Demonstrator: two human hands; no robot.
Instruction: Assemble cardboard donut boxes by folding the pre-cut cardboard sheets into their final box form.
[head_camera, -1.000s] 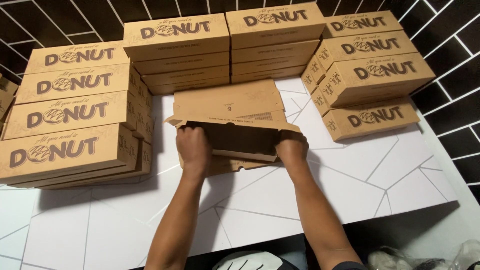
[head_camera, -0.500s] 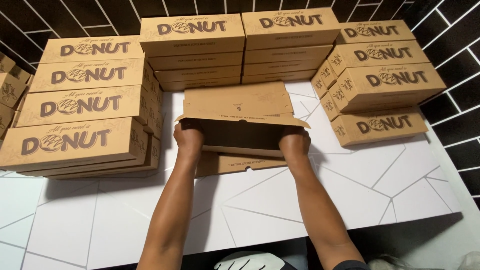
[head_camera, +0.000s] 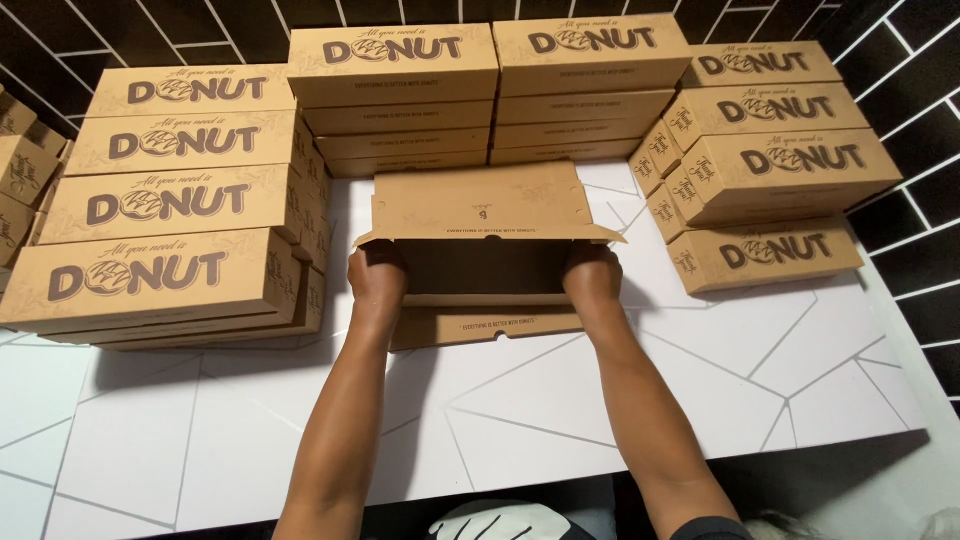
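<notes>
Two hands hold a half-folded cardboard box on a white tabletop.

The left hand (head_camera: 377, 277) and right hand (head_camera: 592, 277) grip the open box (head_camera: 487, 240) at its two ends, fingers curled inside; it sits mid-tabletop (head_camera: 700, 390), with stacks of closed boxes (head_camera: 180, 200) left, behind and right.

Pretty boxed in here: stacks of closed donut boxes wall off 9 o'clock (head_camera: 170, 250), 12 o'clock (head_camera: 490, 95) and 2 o'clock (head_camera: 780, 180). Only open room is the white tabletop (head_camera: 560, 400) from 4 to 7 o'clock, toward the near edge.
</notes>
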